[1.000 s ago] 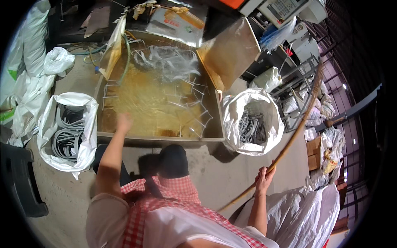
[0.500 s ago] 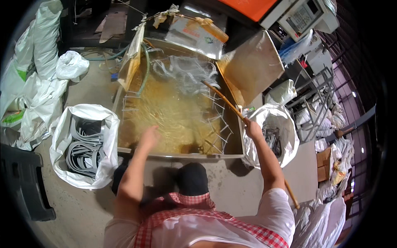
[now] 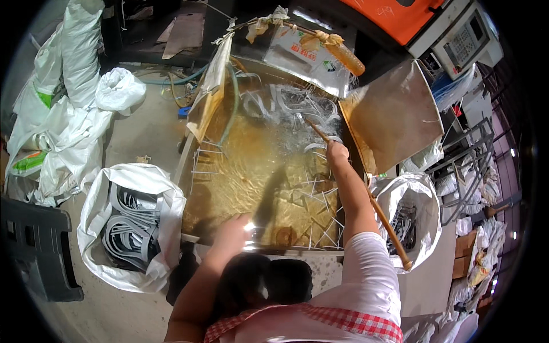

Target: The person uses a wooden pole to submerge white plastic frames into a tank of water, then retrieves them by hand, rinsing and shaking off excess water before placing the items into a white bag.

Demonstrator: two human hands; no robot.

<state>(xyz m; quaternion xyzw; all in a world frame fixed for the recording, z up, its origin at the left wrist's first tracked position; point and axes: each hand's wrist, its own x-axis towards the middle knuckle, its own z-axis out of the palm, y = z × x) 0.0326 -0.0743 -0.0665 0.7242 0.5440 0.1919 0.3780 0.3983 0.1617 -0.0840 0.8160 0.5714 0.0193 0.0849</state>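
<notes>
My right hand [image 3: 337, 151] is closed around a long wooden stick [image 3: 384, 218] above the right side of a water-filled tub [image 3: 309, 251]. The stick's far tip reaches a tangle of wet grey plastic strips [image 3: 280, 106] at the tub's far end. Its thick near end passes beside my right forearm. Close to the near rim is my left hand [image 3: 231, 233], beside a bright glint. Its fingers are blurred, and I cannot make out whether it touches the rim. The water is yellowish and rippled, with thin rods of a rack [image 3: 203, 162] showing along its sides.
White sacks holding grey curved strips stand at the tub's left [image 3: 91, 228] and right [image 3: 432, 220]. A stained board [image 3: 394, 114] leans at the far right edge. A green hose [image 3: 233, 103] hangs into the tub. Stuffed white sacks [image 3: 74, 137] pile up at far left.
My right hand has pushed the stick forward, its tip now among the grey strips. My left hand has drawn back from over the water to the near rim. The view has shifted.
</notes>
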